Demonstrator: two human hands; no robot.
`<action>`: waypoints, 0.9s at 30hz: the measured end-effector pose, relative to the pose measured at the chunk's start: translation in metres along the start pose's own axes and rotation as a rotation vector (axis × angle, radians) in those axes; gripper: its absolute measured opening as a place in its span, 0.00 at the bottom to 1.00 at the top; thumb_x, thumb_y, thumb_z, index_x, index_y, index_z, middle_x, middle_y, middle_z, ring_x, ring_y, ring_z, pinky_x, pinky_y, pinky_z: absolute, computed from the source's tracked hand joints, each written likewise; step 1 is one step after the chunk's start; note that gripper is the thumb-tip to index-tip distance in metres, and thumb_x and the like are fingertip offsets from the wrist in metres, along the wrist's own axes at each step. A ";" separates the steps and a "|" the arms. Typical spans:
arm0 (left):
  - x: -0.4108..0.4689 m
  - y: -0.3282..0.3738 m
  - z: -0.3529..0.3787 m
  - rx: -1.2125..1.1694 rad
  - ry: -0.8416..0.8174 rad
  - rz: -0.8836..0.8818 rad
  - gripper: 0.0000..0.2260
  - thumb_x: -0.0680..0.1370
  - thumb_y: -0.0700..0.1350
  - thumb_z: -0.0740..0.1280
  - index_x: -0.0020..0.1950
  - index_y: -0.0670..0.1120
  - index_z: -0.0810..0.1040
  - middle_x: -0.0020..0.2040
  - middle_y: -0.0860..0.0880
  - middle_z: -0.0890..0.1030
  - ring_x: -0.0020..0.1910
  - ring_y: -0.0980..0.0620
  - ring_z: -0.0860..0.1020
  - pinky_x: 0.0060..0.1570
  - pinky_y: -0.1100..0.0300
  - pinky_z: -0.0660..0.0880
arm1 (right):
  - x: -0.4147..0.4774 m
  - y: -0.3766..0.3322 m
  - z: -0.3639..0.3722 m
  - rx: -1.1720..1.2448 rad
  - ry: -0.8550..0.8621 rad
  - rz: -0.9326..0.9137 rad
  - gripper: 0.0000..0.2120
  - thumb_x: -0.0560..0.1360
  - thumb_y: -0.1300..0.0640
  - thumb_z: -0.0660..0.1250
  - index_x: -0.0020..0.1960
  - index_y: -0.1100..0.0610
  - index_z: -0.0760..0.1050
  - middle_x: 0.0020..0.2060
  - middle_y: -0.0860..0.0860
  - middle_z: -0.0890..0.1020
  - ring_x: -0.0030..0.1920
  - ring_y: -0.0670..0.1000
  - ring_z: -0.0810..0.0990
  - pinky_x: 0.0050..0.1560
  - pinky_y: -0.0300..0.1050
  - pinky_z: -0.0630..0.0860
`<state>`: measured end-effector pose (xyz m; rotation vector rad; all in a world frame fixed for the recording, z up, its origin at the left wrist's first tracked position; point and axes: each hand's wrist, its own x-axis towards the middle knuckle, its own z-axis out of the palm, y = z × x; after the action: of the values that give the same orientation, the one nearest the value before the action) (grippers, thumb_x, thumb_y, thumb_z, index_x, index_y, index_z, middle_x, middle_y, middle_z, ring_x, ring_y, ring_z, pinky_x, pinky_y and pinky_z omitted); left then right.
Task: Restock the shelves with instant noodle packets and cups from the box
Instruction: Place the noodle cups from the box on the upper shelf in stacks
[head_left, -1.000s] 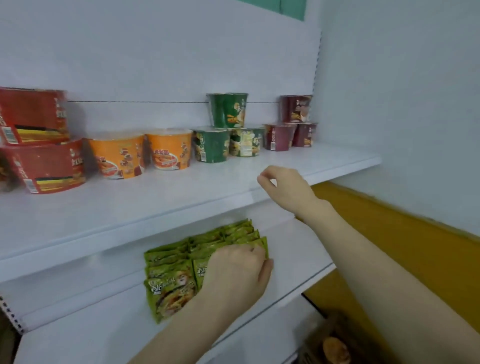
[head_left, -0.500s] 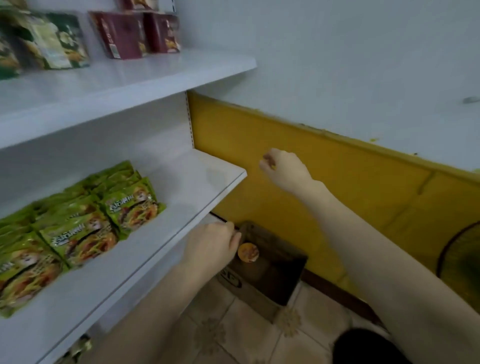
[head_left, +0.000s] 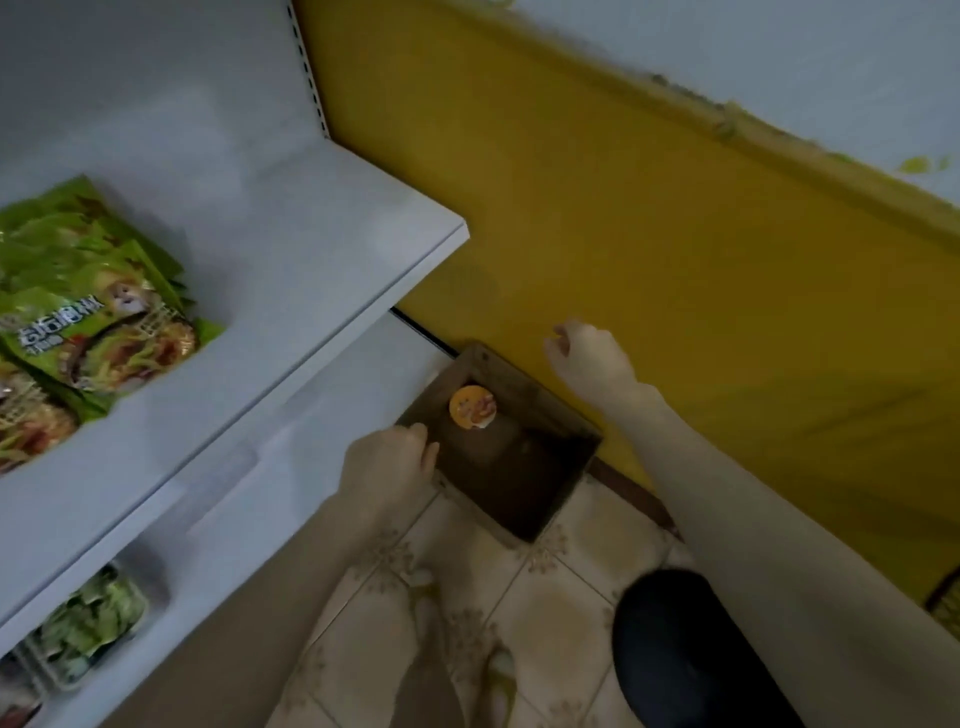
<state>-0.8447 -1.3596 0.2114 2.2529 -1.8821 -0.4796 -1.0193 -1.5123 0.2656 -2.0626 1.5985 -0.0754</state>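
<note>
A brown cardboard box (head_left: 550, 512) stands open on the tiled floor against the yellow wall. One noodle cup with an orange lid (head_left: 471, 407) sits inside it near the far corner. My left hand (head_left: 387, 467) hovers at the box's near left rim, fingers loosely curled, holding nothing. Higher up, my right hand (head_left: 592, 364) hangs above the box's right side, in front of the wall, loosely curled and holding nothing. Green noodle packets (head_left: 88, 322) lie stacked on the white shelf (head_left: 322, 249) at the left.
A lower shelf (head_left: 291, 467) juts out beside the box. Under it, packets of greenish goods (head_left: 88, 623) show at the bottom left. A yellow wall panel (head_left: 675, 260) runs behind the box. A dark rounded shape (head_left: 685, 649) fills the lower right, and a foot (head_left: 498, 675) stands on the tiles.
The view has swung down from the upper shelves to the floor box. My left hand left the green packets and dropped to the box rim. My right hand moved down toward the box.
</note>
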 end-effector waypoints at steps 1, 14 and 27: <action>0.012 -0.004 0.011 0.027 -0.017 -0.006 0.12 0.79 0.47 0.59 0.46 0.41 0.77 0.43 0.41 0.80 0.43 0.42 0.79 0.41 0.52 0.74 | 0.012 0.008 0.009 -0.008 -0.021 0.024 0.18 0.80 0.52 0.56 0.66 0.62 0.68 0.54 0.59 0.80 0.49 0.59 0.80 0.47 0.55 0.79; 0.163 -0.071 0.180 0.273 -0.338 0.071 0.13 0.81 0.50 0.53 0.57 0.43 0.70 0.52 0.44 0.78 0.51 0.45 0.78 0.41 0.56 0.70 | 0.159 0.109 0.181 -0.017 -0.189 0.229 0.14 0.81 0.54 0.54 0.61 0.62 0.69 0.48 0.59 0.79 0.50 0.61 0.78 0.43 0.49 0.70; 0.303 -0.162 0.475 0.265 -0.445 -0.023 0.30 0.79 0.52 0.61 0.74 0.43 0.51 0.65 0.39 0.67 0.62 0.43 0.71 0.55 0.52 0.73 | 0.295 0.252 0.456 0.194 -0.227 0.303 0.16 0.80 0.55 0.57 0.65 0.61 0.68 0.58 0.59 0.76 0.59 0.58 0.75 0.48 0.42 0.68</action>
<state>-0.8138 -1.5884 -0.3275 2.4966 -2.2444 -0.8406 -0.9933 -1.6567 -0.3152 -1.6034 1.6694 0.1039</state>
